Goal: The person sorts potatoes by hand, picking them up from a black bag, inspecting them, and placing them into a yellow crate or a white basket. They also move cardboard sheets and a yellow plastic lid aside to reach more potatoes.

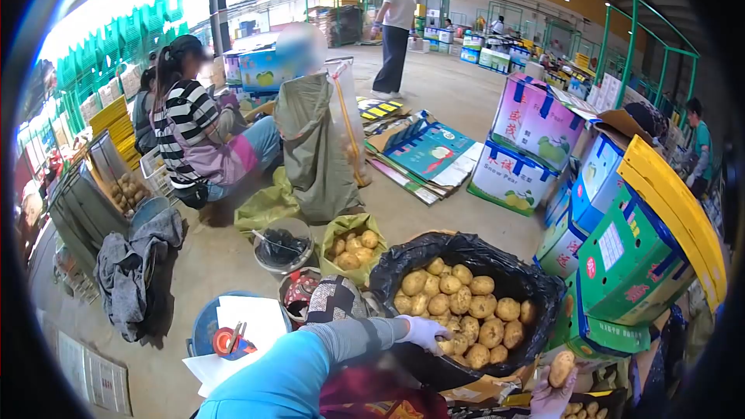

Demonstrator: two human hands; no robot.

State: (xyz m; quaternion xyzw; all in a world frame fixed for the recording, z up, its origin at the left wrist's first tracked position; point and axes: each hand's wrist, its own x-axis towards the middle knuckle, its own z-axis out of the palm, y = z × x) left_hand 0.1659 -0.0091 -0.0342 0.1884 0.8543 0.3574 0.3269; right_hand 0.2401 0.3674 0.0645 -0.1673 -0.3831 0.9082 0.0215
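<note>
At the lower centre of the frame the left hand (424, 333), in a thin white glove at the end of a grey sleeve, lies on the near edge of a heap of potatoes (466, 314). Its fingers bend down among them, but I cannot tell whether they grip one. The potatoes are pale yellow, smooth-skinned and rounded. They fill a black plastic bag (497, 260), glossy and crumpled, whose mouth is rolled wide open.

At the bottom right the right hand (552, 402), also gloved in white, has its fingers closed around the lower part of a single potato (561, 368). It holds that oval potato up just outside the bag's right rim.

Up and left of the bag sits a small green sack (348, 225), soft and sagging, with more potatoes in it. At the right edge are stacked cardboard cartons (628, 264) printed in green and blue (some say "Snow Pear"), with flat yellow sheets (679, 213) leaning on them. At the lower left a red tape roll (225, 340) lies on white paper.

In the upper left a person in a striped top (190, 128) sits on the bare concrete floor (434, 85).
</note>
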